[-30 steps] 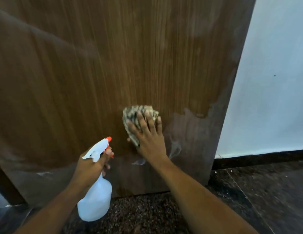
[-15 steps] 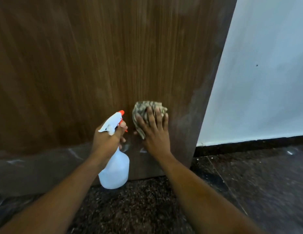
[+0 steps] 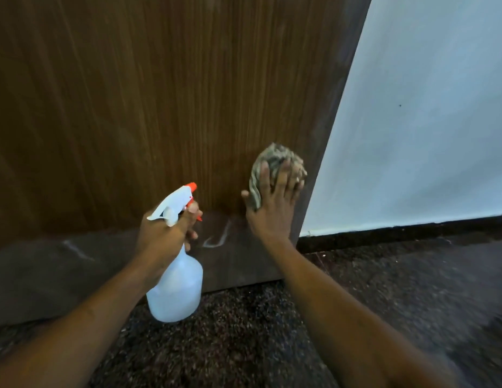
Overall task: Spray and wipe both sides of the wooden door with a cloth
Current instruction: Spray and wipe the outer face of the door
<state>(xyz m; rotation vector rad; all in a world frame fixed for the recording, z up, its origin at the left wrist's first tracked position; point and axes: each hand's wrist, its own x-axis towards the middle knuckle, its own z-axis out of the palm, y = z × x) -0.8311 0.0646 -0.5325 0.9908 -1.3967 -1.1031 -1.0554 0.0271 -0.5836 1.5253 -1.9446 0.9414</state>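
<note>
The brown wooden door [image 3: 160,107] fills the upper left of the view, and its lower band looks darker with pale streaks. My right hand [image 3: 272,208] presses a bunched, patterned cloth [image 3: 278,158] flat against the door close to its right edge, fingers spread over the cloth. My left hand [image 3: 163,236] grips the neck of a white spray bottle [image 3: 177,289] with an orange nozzle, held in front of the door's lower part, nozzle pointing at the wood.
A pale wall [image 3: 426,121] stands to the right of the door, with a black skirting strip [image 3: 398,231] along its foot. Dark speckled stone floor [image 3: 258,345] runs below the door and under my arms.
My right hand has slid the cloth rightwards across the door toward its right edge. My left hand with the bottle has come up and closer to the right hand. The view has shifted.
</note>
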